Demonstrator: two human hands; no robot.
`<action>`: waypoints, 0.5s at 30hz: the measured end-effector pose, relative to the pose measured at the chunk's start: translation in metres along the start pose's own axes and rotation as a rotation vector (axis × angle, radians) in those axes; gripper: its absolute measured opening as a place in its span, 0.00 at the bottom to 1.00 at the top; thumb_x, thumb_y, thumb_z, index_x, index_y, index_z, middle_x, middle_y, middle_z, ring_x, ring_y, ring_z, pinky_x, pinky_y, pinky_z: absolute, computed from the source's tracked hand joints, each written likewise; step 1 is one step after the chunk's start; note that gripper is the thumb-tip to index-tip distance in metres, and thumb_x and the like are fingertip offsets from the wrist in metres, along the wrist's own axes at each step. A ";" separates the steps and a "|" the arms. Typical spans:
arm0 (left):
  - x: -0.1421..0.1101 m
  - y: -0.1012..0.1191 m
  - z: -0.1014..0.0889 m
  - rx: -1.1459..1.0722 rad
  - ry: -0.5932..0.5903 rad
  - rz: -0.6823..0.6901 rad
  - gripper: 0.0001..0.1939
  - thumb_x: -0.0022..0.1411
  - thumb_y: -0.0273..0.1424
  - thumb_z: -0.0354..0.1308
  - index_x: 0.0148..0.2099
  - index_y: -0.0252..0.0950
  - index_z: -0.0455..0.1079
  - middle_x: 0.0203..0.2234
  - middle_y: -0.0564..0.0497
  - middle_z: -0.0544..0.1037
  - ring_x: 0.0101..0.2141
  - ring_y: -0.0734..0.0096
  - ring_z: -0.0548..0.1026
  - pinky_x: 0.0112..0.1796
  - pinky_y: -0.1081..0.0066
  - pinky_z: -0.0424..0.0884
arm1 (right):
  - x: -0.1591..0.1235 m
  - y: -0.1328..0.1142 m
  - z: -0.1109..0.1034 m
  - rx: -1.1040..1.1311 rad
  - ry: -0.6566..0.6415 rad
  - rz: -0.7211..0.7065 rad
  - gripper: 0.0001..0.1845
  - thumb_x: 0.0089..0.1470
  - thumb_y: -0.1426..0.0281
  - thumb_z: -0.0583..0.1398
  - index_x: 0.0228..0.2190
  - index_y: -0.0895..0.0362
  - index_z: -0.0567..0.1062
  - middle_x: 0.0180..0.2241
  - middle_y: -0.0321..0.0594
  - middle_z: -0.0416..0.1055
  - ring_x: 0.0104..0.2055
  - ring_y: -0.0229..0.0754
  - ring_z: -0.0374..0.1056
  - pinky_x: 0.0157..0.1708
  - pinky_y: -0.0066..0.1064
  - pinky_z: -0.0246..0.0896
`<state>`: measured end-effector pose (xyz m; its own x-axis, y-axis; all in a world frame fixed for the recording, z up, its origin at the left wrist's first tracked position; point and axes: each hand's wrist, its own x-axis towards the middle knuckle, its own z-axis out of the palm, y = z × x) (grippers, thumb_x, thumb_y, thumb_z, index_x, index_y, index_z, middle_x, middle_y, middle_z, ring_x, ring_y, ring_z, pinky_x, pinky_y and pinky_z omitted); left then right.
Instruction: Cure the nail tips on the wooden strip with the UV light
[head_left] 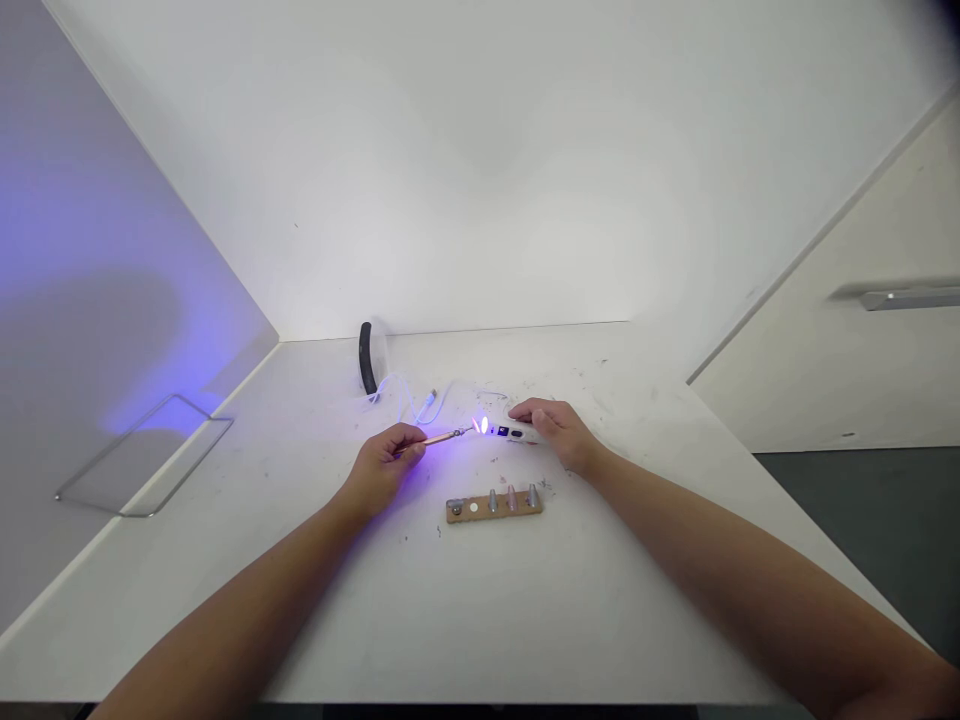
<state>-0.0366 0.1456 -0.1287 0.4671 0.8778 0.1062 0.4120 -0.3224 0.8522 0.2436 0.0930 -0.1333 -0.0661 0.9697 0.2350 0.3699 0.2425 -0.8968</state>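
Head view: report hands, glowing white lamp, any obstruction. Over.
Right hand: holding lit elongated white lamp. Left hand: pinching slim coppery tool, tip toward lamp's lit end. Brown flat strip with upright shiny cones nearer wearer, not between tool and lamp.

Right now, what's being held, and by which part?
The left hand grips a copper-coloured tool by its handle; the right hand holds a white lamp by the end opposite its glow.

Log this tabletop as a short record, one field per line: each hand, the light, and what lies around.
Left hand: holds a thin copper-coloured tool
Right hand: holds a small white lamp
Light: lamp lit, violet glow close to the tool's tip
Nearer the person: brown strip bearing three cones
Beyond the hands: white cable, curved black object
Far left: wire frame
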 end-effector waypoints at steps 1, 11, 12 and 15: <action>0.000 0.000 0.000 -0.002 -0.001 0.000 0.11 0.55 0.36 0.51 0.35 0.34 0.67 0.23 0.54 0.66 0.26 0.76 0.61 0.29 0.75 0.58 | 0.000 0.000 0.000 -0.002 -0.002 0.000 0.26 0.53 0.52 0.47 0.36 0.58 0.74 0.37 0.45 0.72 0.42 0.47 0.66 0.44 0.40 0.59; -0.001 0.001 -0.001 0.013 -0.006 -0.008 0.11 0.55 0.37 0.51 0.35 0.34 0.67 0.23 0.54 0.66 0.25 0.76 0.61 0.28 0.75 0.58 | 0.000 -0.003 0.000 -0.006 -0.006 0.010 0.27 0.53 0.52 0.47 0.35 0.59 0.74 0.37 0.45 0.72 0.43 0.47 0.66 0.44 0.41 0.60; -0.001 0.001 -0.001 0.013 -0.008 -0.009 0.11 0.55 0.37 0.51 0.35 0.35 0.67 0.23 0.54 0.66 0.25 0.76 0.61 0.28 0.75 0.58 | 0.000 -0.003 0.000 -0.006 -0.007 0.009 0.27 0.53 0.52 0.47 0.35 0.59 0.74 0.37 0.45 0.72 0.43 0.47 0.66 0.44 0.40 0.60; 0.000 0.000 -0.001 0.002 -0.007 -0.008 0.11 0.55 0.37 0.51 0.35 0.34 0.67 0.23 0.54 0.66 0.25 0.77 0.60 0.28 0.75 0.58 | 0.000 -0.003 0.000 -0.005 -0.001 0.005 0.27 0.53 0.52 0.47 0.35 0.59 0.74 0.37 0.45 0.72 0.42 0.47 0.66 0.44 0.41 0.59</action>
<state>-0.0370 0.1452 -0.1281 0.4690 0.8780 0.0958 0.4177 -0.3161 0.8518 0.2426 0.0924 -0.1306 -0.0653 0.9710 0.2298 0.3752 0.2373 -0.8961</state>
